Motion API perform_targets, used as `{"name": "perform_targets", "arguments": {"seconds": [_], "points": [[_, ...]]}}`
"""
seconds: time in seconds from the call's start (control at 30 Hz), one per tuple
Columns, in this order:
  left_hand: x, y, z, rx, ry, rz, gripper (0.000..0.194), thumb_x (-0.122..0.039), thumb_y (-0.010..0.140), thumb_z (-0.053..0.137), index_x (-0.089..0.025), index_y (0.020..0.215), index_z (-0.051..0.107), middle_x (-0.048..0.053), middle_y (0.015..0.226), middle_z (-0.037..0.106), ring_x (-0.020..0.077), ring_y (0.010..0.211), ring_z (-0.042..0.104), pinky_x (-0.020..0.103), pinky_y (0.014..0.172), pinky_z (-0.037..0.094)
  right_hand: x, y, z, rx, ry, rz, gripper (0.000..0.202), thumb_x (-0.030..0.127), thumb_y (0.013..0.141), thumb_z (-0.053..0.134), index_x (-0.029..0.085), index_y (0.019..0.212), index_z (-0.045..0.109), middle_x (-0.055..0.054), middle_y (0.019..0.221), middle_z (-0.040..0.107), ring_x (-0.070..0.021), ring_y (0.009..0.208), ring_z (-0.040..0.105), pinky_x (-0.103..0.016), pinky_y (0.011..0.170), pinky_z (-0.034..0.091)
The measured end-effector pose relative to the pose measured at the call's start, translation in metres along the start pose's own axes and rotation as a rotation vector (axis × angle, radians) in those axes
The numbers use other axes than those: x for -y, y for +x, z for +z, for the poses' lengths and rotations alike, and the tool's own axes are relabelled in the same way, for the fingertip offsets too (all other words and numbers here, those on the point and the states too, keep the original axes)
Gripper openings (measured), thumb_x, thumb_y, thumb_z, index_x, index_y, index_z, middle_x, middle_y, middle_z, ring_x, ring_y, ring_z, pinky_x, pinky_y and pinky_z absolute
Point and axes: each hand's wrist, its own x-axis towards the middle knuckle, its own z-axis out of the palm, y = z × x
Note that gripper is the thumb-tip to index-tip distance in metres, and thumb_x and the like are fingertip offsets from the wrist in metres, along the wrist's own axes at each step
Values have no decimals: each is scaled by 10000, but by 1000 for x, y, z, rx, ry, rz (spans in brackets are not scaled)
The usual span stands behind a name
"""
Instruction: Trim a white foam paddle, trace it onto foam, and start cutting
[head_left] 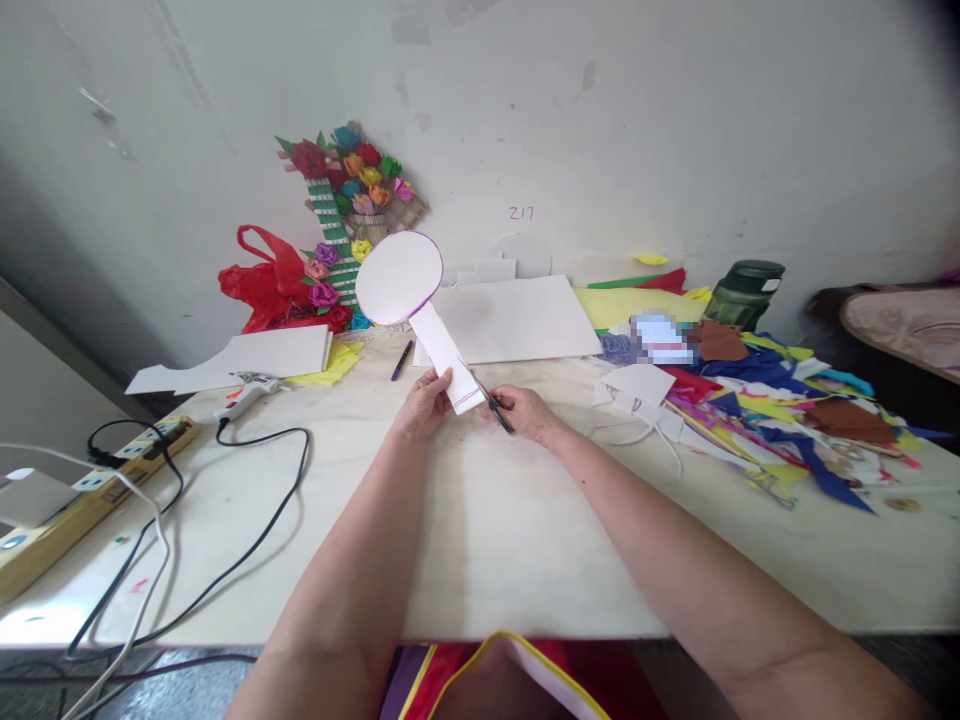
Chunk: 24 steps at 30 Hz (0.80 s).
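Note:
A white cutout (400, 278) with a round head and a straight strip is held above the table, its edge marked in purple. My left hand (426, 402) is closed on the strip near its lower end, where purple lines cross it. In my right hand (523, 413) are black-handled scissors (501, 413), their blades lying along the strip's right edge. How far the blades are apart cannot be made out.
White sheets (517, 320) lie behind the hands, with a purple pen (402, 360) left of them. Paper scraps (795, 410) and a green bottle (746, 293) are at right. At left are a glue gun (247, 396), cables and a power strip (112, 486). Paper flowers (367, 175) stand behind.

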Motion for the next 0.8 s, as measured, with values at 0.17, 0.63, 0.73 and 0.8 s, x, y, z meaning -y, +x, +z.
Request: {"name": "perform_targets", "arguments": {"seconds": [0.17, 0.63, 0.73, 0.8], "points": [[1, 0, -1, 5, 0, 16, 271, -203, 713, 611, -125, 972, 583, 100, 934, 651, 184, 805, 621, 308, 723, 512, 4, 0, -1, -56, -151, -30, 197, 344, 621, 593, 196, 749, 616, 33, 583, 560, -92, 557, 453, -191, 502, 290], [-1, -2, 2, 43, -60, 21, 244, -196, 747, 577, -130, 982, 574, 83, 921, 653, 151, 750, 624, 247, 646, 522, 15, 0, -3, -54, -216, -42, 156, 329, 625, 579, 215, 727, 605, 50, 537, 502, -79, 507, 398, -191, 480, 247], [-1, -2, 2, 17, -69, 10, 246, -198, 745, 582, -133, 982, 569, 79, 925, 651, 149, 754, 626, 251, 666, 522, 13, 1, -1, -64, -197, -41, 156, 324, 629, 574, 215, 734, 608, 48, 536, 503, -82, 505, 400, -193, 474, 242], [-1, -2, 2, 4, -79, 4, 252, -199, 741, 588, -135, 984, 567, 77, 929, 651, 147, 758, 626, 253, 679, 522, 11, 1, 0, -79, -182, -56, 159, 322, 633, 572, 212, 741, 612, 45, 537, 508, -85, 508, 404, -195, 476, 245]]}}
